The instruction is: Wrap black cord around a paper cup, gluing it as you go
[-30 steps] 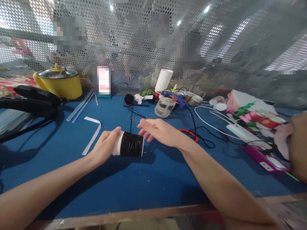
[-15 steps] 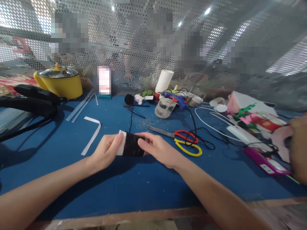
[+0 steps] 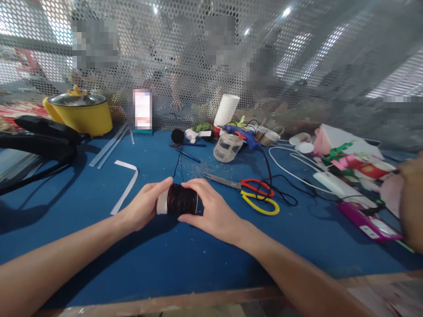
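A white cup wound with black yarn [image 3: 178, 200] lies on its side between both hands, just above the blue table [image 3: 185, 259]. My left hand [image 3: 143, 204] grips its white end, thumb on top. My right hand [image 3: 209, 210] wraps round its dark end, fingers curled over it. A thin black strand [image 3: 178, 160] runs from the cup toward the back of the table.
Red and yellow scissors [image 3: 251, 193] lie just right of my hands. Behind stand a clear jar [image 3: 227, 147], a blue glue gun [image 3: 243, 132] with its black cord, a white cup stack [image 3: 226, 110], a yellow pot [image 3: 79, 113]. Craft clutter and a purple phone [image 3: 366, 220] fill the right; another person's hand [image 3: 411, 198] is at the right edge.
My right hand came back from above the scissors and closed round the cup's dark end. The cup has turned slightly in my left hand.
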